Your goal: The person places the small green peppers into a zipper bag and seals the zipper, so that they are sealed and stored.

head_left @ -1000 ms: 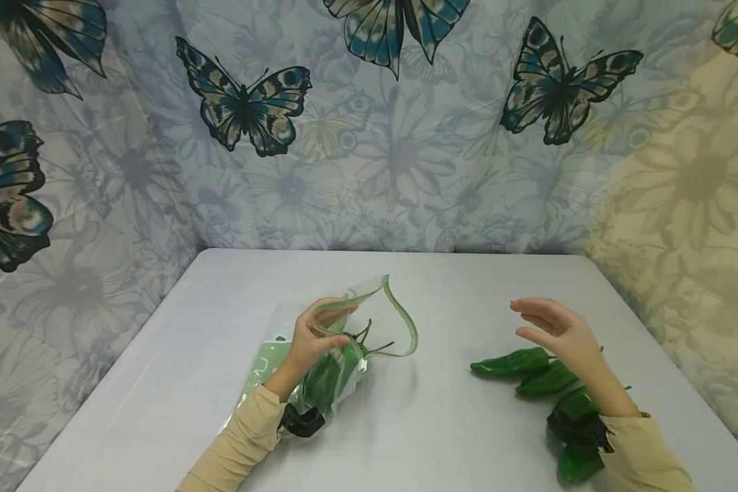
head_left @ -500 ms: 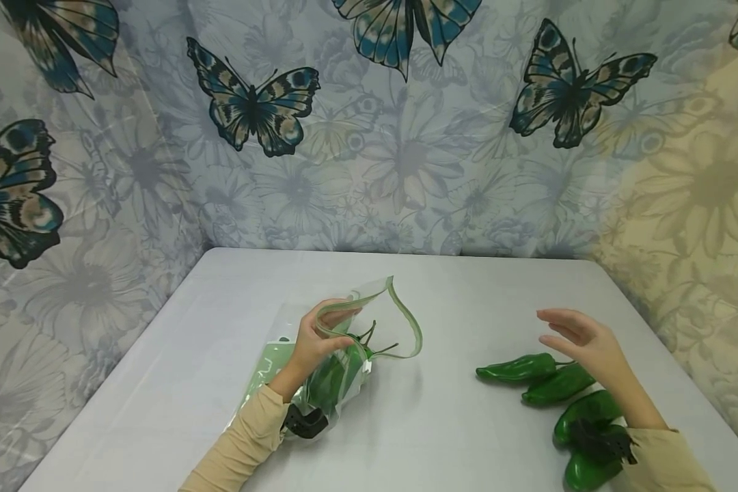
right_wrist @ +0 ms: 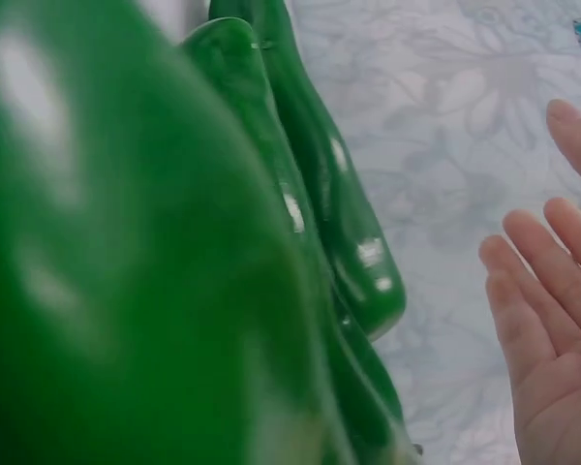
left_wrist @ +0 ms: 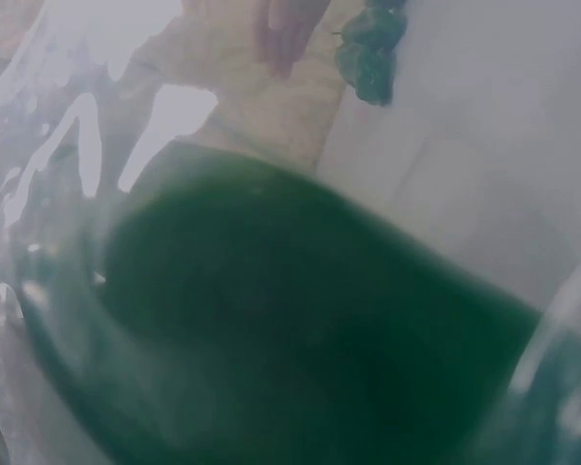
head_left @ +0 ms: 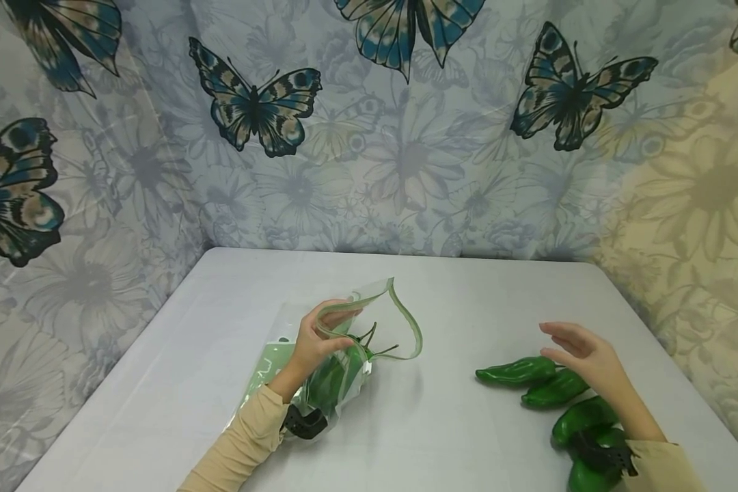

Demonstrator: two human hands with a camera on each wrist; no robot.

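My left hand (head_left: 318, 340) grips a clear plastic zip bag (head_left: 411, 322) near its mouth, thumb on the near side and fingers behind. The bag's green-edged mouth gapes toward the right. Inside lie green peppers (head_left: 327, 383), their stems poking toward the opening; how many, I cannot tell. One pepper (left_wrist: 300, 310) fills the left wrist view through the plastic. My right hand (head_left: 587, 352) hovers above several loose green peppers (head_left: 516, 371) on the right, holding nothing. In the right wrist view, the right hand (right_wrist: 557, 320) shows extended fingers, apart from the peppers (right_wrist: 339, 213).
The white table (head_left: 443, 424) carries everything. Under and beside the left forearm lies a flat clear-and-green package (head_left: 270, 362). Black wrist straps (head_left: 304, 422) sit on both wrists. A butterfly-printed cloth (head_left: 400, 171) hangs behind and beside the table.
My right hand has shifted right and then lowered slightly over the loose peppers. The left hand keeps its hold on the bag, and the head view has turned a little.
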